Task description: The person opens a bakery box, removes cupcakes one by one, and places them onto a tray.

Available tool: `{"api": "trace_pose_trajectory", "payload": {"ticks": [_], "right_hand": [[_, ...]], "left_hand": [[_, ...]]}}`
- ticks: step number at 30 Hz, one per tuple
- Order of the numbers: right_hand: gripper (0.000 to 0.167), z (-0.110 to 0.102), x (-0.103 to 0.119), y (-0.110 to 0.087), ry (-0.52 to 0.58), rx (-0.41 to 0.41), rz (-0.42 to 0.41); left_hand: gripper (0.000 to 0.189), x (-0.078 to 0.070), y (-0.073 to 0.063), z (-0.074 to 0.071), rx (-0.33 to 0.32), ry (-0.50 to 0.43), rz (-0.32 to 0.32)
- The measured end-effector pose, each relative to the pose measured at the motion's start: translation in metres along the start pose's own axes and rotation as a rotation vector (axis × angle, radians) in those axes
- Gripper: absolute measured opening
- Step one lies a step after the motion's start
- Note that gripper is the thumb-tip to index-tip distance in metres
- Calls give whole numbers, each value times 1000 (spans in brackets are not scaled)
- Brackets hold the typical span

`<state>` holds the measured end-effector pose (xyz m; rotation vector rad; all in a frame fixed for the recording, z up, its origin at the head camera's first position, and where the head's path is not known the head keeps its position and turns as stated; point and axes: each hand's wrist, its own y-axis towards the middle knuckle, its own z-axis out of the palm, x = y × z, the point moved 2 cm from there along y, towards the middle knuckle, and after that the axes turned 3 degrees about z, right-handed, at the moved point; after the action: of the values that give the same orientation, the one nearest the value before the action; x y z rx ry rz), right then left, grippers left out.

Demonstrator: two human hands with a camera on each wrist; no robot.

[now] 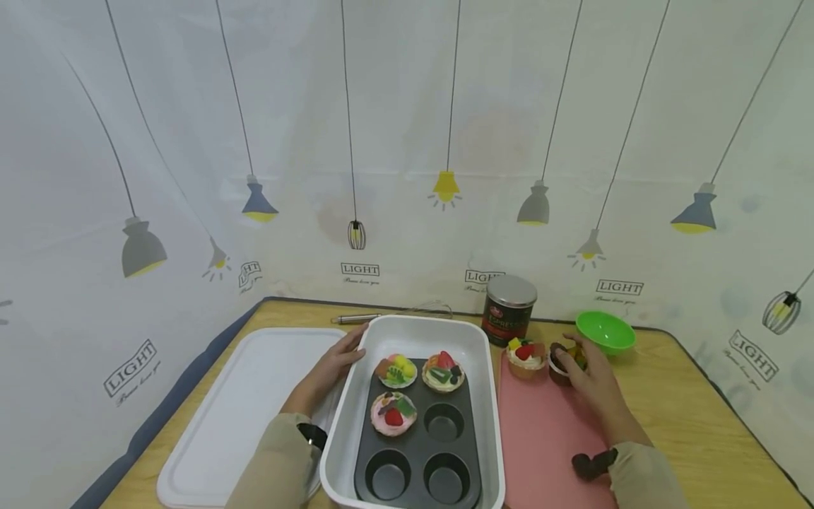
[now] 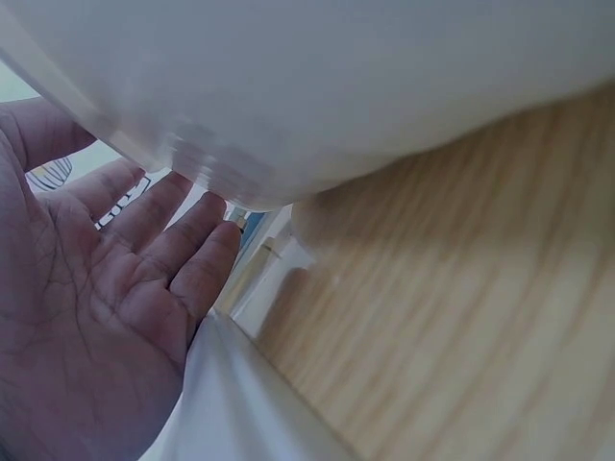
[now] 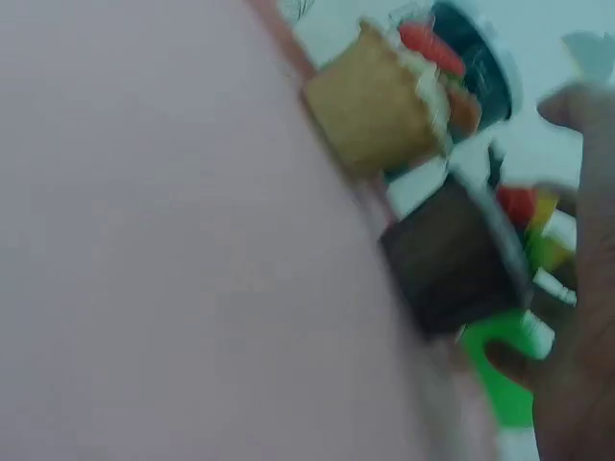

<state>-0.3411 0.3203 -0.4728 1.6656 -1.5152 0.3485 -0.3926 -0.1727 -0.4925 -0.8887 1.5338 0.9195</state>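
The dark cupcake [image 3: 456, 259] stands at the far edge of the pink board [image 1: 547, 438], the right hand [image 1: 596, 382] spread loosely about its top. The left hand [image 1: 331, 371], fingers extended, touches the white tub [image 1: 422, 338]. The cupcake is probably light and firm; best pinched from 2 sides, below the fruit [image 3: 519, 205].

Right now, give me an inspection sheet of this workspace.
Surface: wood-grain table, with a white panel at left and a pink mat at right.
Job's things: white tub holding a muffin tin with three topped tarts and three empty cups; a pale tart and a dark cupcake at the mat's far end.
Clutter: whisk, espresso tin and green bowl toward the far edge.
Grippers: bare hands; left hand touches the tub's left side, right hand is at the dark cupcake, contact unclear.
Cables: nothing seen.
Surroundings: pale backdrop printed with hanging lamps.
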Motion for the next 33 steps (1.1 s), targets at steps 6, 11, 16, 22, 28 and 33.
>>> {"api": "trace_pose_trajectory", "payload": {"ticks": [6, 11, 16, 22, 28, 33], "right_hand": [[45, -1, 72, -2, 97, -36, -147], [48, 35, 155, -23, 168, 243, -334], [59, 86, 202, -50, 129, 559, -455], [71, 132, 211, -79, -40, 649, -625], [65, 140, 206, -82, -98, 569, -618], [62, 139, 205, -80, -88, 615, -574]], "left_hand": [[62, 6, -3, 1, -7, 1, -34], [64, 6, -1, 0, 18, -7, 3], [64, 7, 0, -2, 7, -8, -8], [63, 8, -4, 0, 19, -11, -9], [64, 4, -1, -1, 19, 9, 19], [64, 0, 1, -3, 21, 14, 23]]}}
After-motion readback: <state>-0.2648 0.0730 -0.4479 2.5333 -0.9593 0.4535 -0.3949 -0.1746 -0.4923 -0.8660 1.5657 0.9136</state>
